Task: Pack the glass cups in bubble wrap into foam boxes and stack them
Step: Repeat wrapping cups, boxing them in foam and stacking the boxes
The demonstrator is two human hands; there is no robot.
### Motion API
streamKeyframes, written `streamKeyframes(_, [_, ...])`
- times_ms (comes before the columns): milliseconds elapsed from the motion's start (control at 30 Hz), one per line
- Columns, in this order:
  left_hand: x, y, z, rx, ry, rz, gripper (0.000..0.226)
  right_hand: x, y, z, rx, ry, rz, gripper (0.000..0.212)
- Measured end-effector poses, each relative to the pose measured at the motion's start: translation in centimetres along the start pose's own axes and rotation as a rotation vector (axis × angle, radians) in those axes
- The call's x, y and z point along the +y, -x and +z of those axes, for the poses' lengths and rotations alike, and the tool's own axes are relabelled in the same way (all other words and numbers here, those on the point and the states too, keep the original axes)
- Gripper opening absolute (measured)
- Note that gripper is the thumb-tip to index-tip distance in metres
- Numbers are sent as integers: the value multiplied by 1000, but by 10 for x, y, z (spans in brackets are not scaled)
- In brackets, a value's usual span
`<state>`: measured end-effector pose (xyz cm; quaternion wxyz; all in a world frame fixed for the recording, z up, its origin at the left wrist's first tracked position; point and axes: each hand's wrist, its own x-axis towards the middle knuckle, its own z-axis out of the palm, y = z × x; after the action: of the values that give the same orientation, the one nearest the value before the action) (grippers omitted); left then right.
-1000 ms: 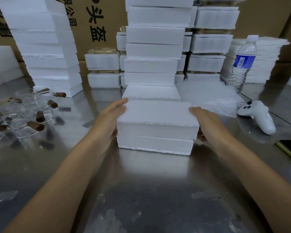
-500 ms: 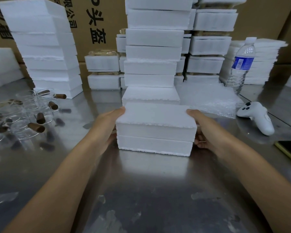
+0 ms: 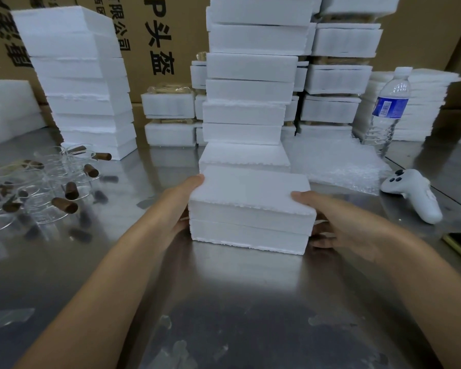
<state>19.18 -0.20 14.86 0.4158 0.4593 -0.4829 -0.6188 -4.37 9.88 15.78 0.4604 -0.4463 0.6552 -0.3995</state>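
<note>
Dim overhead light, soft glare on steel table (image 3: 245, 294), white foam (image 3: 248, 193) overexposed, wide-angle edges bowed, slight blur throughout.

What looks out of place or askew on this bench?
A white game controller and a water bottle sit among the packing materials at the right. The tall foam stack behind the held box is unevenly aligned.

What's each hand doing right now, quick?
Left hand: closed on the left end of the foam box.
Right hand: closed on the box's right end.
</note>
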Motion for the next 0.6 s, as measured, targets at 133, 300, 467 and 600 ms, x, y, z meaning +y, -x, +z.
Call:
streamKeyframes(133, [2,0,1,60,-2,1,19,2,-2,9,28,-64,-57,48])
streamKeyframes(300, [6,1,-3,36,32,15,18,-2,4,19,-81,-154,-122,49])
streamKeyframes(467, [6,2,-1,25,54,57,35,-6,5,17,41,-333,-119,24])
streamKeyframes(600, [5,1,1,66,81,103,37,-10,8,14,14,-402,-81,54])
